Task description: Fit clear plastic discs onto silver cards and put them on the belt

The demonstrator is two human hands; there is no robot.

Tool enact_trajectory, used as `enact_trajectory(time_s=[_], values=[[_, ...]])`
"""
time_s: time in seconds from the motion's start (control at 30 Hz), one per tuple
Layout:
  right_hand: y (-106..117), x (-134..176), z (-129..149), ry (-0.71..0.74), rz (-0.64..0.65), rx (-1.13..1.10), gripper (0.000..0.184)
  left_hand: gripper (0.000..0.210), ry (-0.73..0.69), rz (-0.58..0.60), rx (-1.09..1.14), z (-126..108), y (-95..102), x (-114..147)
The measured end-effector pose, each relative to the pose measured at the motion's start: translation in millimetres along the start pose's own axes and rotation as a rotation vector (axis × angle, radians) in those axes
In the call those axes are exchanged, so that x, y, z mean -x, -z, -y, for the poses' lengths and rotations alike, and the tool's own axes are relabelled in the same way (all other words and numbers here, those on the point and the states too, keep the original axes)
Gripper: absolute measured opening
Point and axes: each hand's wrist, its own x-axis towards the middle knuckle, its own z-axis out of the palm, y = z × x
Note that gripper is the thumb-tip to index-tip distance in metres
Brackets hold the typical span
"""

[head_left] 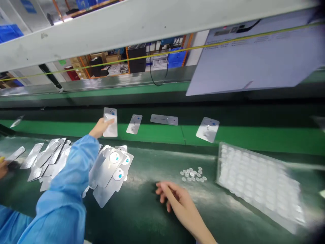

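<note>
My left hand (100,127), in a blue sleeve, is closed on the left edge of a flat silvery card (110,130) with a blue dot near its top. It holds the card over the green strip. Beneath the forearm lies a loose pile of similar silvery cards (111,178), some with round clear bubbles and blue marks. My right hand (174,196) hovers low over the bench, thumb and index together, other fingers curled; whether anything small is between them is hidden. Near its fingertips are several small clear round discs (192,174).
Single cards lie spaced along the green strip (162,134). On the right sits a clear moulded tray (259,184). Another heap of cards (50,156) is at left, near a co-worker's hand (3,168). A pale beam (142,23) and a hanging white sheet (254,64) cross above.
</note>
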Motion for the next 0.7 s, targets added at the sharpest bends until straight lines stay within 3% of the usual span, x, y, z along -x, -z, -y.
enact_trajectory(time_s=[0.1,0.17,0.27,0.37,0.47,0.6,0.7], values=[[-15,-3,18,0.089,0.046,-0.010,0.060,0.047,0.074,0.134,0.003,33,-33.8,53],[-21,0,21,0.098,0.110,0.034,0.048,0.045,0.204,0.355,0.133,61,-54.6,92],[-20,13,13,0.098,0.136,0.171,0.043,0.042,0.323,0.409,0.370,90,-76.6,130],[-11,29,6,0.055,0.129,0.267,0.043,0.042,0.399,0.355,0.507,101,-87.5,135],[-2,40,7,0.059,0.073,0.342,0.040,0.039,0.442,0.323,0.490,106,-91.8,128],[7,41,11,0.377,-0.288,0.535,0.024,0.034,0.471,0.317,0.407,113,-96.7,132],[7,32,9,0.611,-0.313,0.691,0.026,0.029,0.413,0.384,0.356,119,-99.7,141]])
